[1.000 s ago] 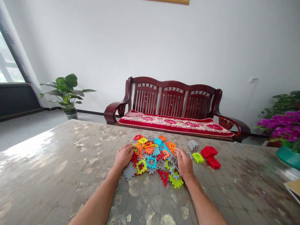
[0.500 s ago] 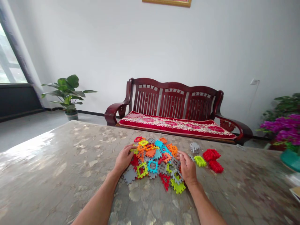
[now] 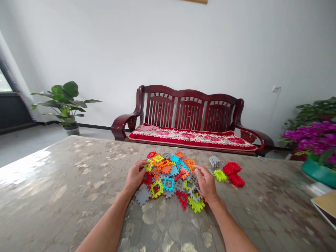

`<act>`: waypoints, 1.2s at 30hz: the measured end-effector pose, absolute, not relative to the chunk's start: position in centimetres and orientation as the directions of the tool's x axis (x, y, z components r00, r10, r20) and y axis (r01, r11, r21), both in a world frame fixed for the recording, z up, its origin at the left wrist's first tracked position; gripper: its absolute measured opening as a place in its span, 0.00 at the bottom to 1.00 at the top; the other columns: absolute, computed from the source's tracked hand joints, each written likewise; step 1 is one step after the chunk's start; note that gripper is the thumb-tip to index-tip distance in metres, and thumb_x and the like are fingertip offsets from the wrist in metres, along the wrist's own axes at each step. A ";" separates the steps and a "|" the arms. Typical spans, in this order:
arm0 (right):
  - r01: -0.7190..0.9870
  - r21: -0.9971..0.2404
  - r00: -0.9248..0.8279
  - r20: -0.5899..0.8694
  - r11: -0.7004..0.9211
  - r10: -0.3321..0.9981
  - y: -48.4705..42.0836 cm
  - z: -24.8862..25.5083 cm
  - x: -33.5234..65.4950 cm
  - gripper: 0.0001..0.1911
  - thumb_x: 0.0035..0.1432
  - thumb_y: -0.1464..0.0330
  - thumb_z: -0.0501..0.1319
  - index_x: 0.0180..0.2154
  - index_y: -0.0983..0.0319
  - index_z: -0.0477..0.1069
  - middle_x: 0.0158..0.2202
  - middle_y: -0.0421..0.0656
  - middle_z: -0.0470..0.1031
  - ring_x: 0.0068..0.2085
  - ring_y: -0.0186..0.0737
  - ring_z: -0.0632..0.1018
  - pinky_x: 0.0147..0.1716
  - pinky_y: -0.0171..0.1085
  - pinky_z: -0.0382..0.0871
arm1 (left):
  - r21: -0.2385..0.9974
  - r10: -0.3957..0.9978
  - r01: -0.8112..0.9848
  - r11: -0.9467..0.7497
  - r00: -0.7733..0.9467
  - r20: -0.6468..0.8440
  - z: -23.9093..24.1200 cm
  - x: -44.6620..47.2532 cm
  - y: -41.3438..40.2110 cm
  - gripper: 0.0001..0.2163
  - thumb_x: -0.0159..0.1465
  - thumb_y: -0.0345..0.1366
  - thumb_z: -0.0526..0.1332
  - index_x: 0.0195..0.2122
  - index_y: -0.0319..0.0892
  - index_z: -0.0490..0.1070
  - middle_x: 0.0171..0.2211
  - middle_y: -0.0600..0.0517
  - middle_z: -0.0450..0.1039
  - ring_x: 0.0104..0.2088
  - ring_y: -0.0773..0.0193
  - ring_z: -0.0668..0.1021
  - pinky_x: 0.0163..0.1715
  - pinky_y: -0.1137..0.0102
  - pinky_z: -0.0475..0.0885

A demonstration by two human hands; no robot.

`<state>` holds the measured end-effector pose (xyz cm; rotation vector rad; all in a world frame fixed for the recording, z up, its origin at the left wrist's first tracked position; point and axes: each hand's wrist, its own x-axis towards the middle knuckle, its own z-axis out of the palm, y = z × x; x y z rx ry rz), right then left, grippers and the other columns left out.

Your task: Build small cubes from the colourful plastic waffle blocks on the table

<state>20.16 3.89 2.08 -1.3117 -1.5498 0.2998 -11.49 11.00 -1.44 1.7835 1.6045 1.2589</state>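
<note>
A heap of toothed plastic building pieces, coloured red, orange, yellow, blue, grey and lime, lies on the table between my hands. My left hand [image 3: 135, 176] rests at the heap's left edge, fingers stretched out against a yellow-green piece [image 3: 148, 166]. On the opposite side, my right hand [image 3: 206, 182] has its fingers extended beside an orange piece [image 3: 190, 163]; whether they touch it is hard to tell. A blue square frame [image 3: 168, 184] and a lime frame [image 3: 156, 189] lie near the front, with a flat grey piece [image 3: 143, 195] below my left hand.
Right of the heap are a grey stack [image 3: 214, 161], a lime stack [image 3: 220, 175] and red stacks [image 3: 232, 168]. Purple flowers in a teal pot [image 3: 319, 173] stand at the table's right. Beyond the patterned table [image 3: 65, 196] is a wooden bench [image 3: 190, 108].
The whole view has shifted a little to the right, so the scene appears further left. My hands remain on either side of the heap, and the pieces look nearly unchanged.
</note>
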 end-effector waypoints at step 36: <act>0.986 -0.166 0.028 0.071 -0.016 0.997 -2.8 4.4 18.7 0.15 0.53 0.69 0.59 0.45 0.57 0.69 0.46 0.47 0.76 0.47 0.46 0.77 0.41 0.37 0.64 | 0.707 0.973 0.690 -0.154 -0.017 0.228 -1.1 -11.5 11.2 0.14 0.57 0.32 0.55 0.41 0.44 0.77 0.38 0.52 0.81 0.36 0.62 0.79 0.39 0.72 0.70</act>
